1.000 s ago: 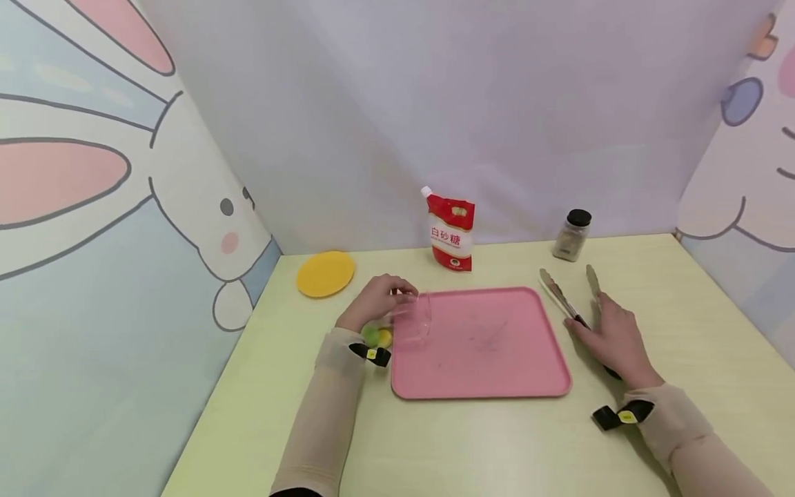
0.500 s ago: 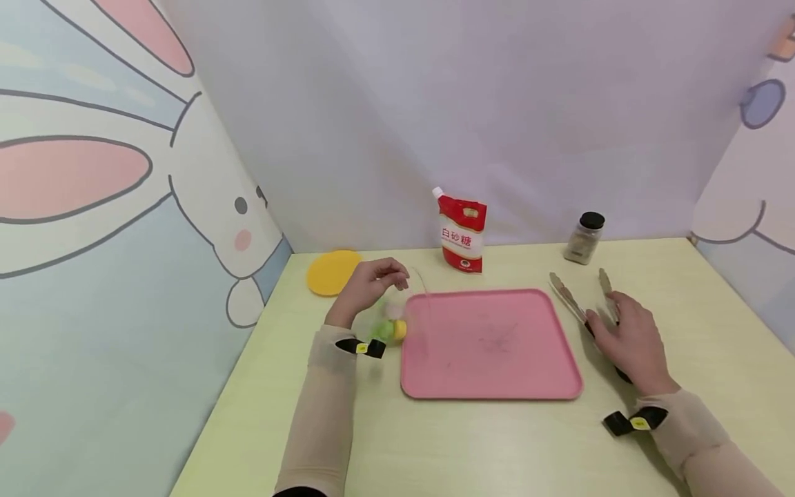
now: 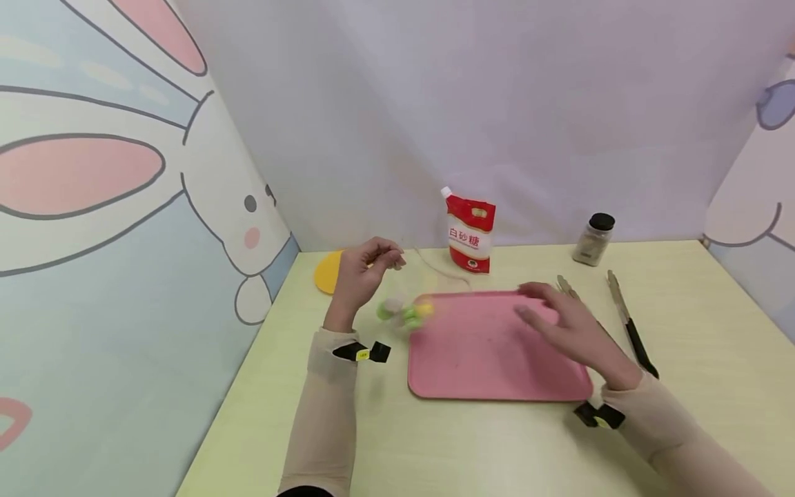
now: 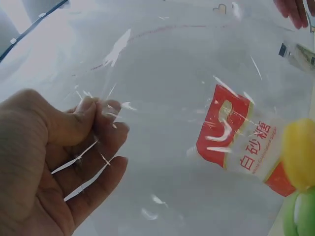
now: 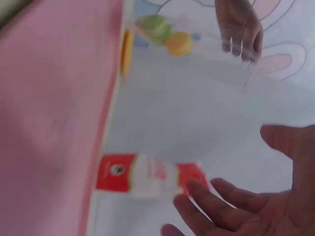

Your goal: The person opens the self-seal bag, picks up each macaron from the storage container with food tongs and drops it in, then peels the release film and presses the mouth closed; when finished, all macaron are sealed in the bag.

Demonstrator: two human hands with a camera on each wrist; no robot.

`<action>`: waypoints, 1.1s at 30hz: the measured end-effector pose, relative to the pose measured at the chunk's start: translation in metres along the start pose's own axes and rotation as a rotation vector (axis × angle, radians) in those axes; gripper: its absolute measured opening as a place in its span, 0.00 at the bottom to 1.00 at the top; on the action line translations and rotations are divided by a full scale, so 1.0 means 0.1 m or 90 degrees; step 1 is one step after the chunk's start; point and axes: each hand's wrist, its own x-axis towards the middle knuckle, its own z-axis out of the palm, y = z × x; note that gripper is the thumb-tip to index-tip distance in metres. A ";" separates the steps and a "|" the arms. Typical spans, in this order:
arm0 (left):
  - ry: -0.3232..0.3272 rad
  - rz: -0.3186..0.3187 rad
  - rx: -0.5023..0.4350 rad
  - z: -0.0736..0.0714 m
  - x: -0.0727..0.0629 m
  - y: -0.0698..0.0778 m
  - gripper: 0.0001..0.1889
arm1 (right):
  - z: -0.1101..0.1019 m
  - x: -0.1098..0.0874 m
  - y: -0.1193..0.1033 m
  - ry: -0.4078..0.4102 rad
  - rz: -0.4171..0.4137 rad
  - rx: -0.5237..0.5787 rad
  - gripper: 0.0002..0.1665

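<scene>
2 bare hands above a pale, smooth bench (image 3: pixel 466 442). The left grip (image 3: pixel 360 277) pinches a clear, shiny plastic bag (image 4: pixel 152 98) between thumb and fingers; the bag hangs below and right of that grip, with rounded green and yellow pieces (image 3: pixel 411 315) showing low down, blurred. The right grip (image 3: pixel 573 331) has its fingers spread apart over a flat pink tray (image 3: pixel 472 373). Right of it lie metal tongs (image 3: pixel 635 338) with black handles. Beyond, between the 2 grips, stands a red-and-white pouch (image 3: pixel 470 238); a black-lidded, see-through jar (image 3: pixel 594 239) stands beyond the right grip, and a yellow plate (image 3: pixel 326 273), curved-edged, is partly hidden behind the left
</scene>
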 end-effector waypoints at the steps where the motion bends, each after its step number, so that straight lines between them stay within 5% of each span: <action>1: 0.010 0.004 -0.012 0.00 0.00 0.07 0.02 | 0.07 0.07 -0.11 -0.040 0.006 0.021 0.31; 6: 0.054 0.016 -0.042 0.03 0.03 0.28 0.02 | 0.41 0.46 -0.41 -0.142 0.036 0.109 0.48; 11: 0.092 0.012 -0.063 0.08 0.04 0.21 0.03 | 0.51 0.80 -0.36 -0.177 0.117 0.222 0.29; 14: 0.110 0.002 -0.090 0.11 0.03 0.09 0.03 | 0.40 0.93 -0.32 -0.153 0.134 0.278 0.18; 19: 0.116 -0.016 -0.177 0.13 0.02 0.00 0.04 | 0.11 1.04 -0.33 -0.047 0.093 0.288 0.16; 25: 0.011 -0.106 -0.197 0.17 -0.01 -0.21 0.06 | -0.13 1.03 -0.29 0.029 -0.026 0.178 0.10; 29: -0.092 -0.200 -0.199 0.28 -0.05 -0.51 0.05 | -0.23 1.01 -0.16 -0.045 -0.069 0.086 0.08; 33: -0.134 -0.209 -0.217 0.42 -0.07 -0.68 0.05 | -0.31 0.98 0.00 -0.146 -0.043 0.071 0.08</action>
